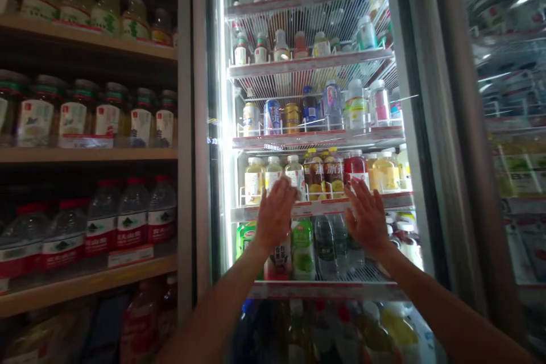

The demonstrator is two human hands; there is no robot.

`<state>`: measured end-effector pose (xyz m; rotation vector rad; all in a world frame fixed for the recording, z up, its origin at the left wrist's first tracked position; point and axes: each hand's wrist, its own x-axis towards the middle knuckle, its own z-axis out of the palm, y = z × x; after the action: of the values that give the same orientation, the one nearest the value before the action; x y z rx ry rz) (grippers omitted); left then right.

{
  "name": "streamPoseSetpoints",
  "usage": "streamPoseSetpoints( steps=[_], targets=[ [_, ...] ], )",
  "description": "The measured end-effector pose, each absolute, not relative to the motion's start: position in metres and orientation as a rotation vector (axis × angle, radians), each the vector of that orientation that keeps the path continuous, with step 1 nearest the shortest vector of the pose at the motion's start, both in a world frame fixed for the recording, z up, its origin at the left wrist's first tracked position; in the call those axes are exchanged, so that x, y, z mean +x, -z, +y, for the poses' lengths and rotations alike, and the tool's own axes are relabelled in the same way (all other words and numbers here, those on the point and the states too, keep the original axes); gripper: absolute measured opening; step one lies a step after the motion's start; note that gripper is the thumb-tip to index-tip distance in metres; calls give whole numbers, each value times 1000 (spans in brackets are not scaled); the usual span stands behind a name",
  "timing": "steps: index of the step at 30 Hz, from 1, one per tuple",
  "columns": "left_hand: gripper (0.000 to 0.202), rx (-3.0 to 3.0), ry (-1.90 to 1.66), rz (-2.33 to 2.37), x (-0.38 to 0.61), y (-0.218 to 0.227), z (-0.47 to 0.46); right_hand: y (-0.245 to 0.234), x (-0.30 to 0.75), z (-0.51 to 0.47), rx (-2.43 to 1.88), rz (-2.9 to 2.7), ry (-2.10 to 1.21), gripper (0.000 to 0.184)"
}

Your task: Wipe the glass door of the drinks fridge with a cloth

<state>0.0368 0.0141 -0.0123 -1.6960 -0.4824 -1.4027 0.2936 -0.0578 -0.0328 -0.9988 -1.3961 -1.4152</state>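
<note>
Both my arms reach forward toward a lit drinks fridge. My left hand [276, 213] is raised with its fingers stretched out, holding nothing. Behind it stand pale-labelled bottles [295, 173] on a wire-fenced shelf. Somewhat blurred, my right hand [365, 217] has its fingers spread, with nothing in it. A red drink bottle [356, 165] and yellow drink bottles [386, 173] are just beyond it. Between the hands are dark yellow-capped bottles [333, 173]. Faint reflections suggest a glass pane in front; whether my hands touch it I cannot tell.
Cans [272, 118] and bottles fill the fridge's upper shelves. Below the hands stand larger bottles [302, 250]. To the left, a wooden shelf [85, 154] carries jars and red-capped water bottles [132, 210]. A metal door frame [464, 125] runs along the right.
</note>
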Motion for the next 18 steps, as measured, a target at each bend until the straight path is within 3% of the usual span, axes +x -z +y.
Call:
streamPoseSetpoints(
  steps=[3,8,14,18],
  targets=[
    [48,-1777,1304,-458,30,7,16,33,294,-58,-1003,-1402,1423,63],
    [49,-1447,1848,-935,-3,-15,27,33,292,-59,-1000,-1385,1416,63],
    [49,-1765,1297,-420,28,18,16,32,294,-59,-1005,-1396,1439,59],
    [48,-1486,1695,-799,0,11,25,32,293,-59,-991,-1385,1445,58]
  ],
)
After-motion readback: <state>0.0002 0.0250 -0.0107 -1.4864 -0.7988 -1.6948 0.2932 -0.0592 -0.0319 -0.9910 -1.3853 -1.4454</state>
